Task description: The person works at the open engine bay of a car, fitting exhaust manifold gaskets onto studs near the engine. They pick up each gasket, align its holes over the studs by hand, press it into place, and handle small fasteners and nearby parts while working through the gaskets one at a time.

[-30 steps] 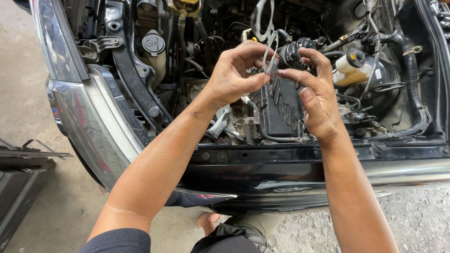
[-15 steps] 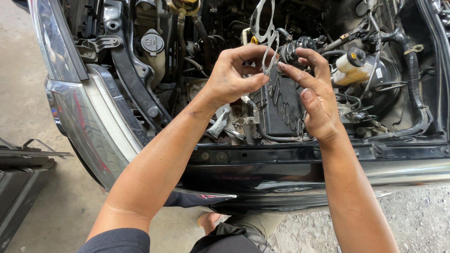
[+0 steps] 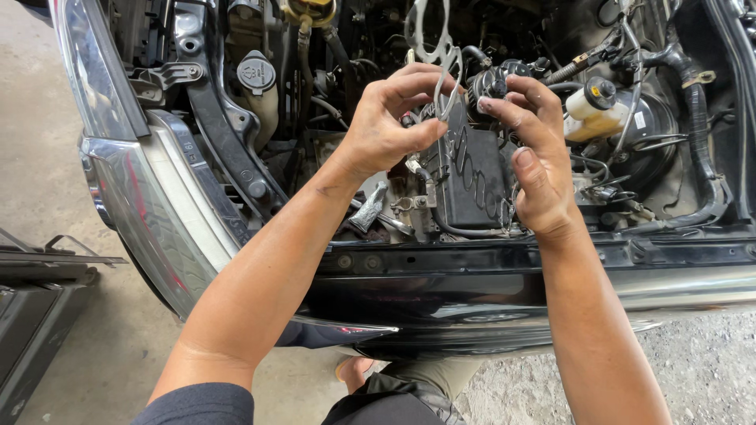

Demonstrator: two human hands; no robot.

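Two hands meet above an open engine bay. My left hand [image 3: 386, 134] pinches a thin, flat metal gasket [image 3: 435, 49] between thumb and curled fingertips, holding it upright so its row of ring-shaped openings faces me. My right hand [image 3: 535, 165] steadies its lower edge with index and middle fingertips, thumb loose and apart. The gasket hangs in the air over the black engine cover [image 3: 472, 177], clear of hoses. A pale fluid reservoir [image 3: 594, 114] sits to the right, behind the front crossmember [image 3: 669, 252].

Both forearms extended; left hand [image 3: 383, 134] fingers pinched, right hand [image 3: 535, 169] fingers curled.
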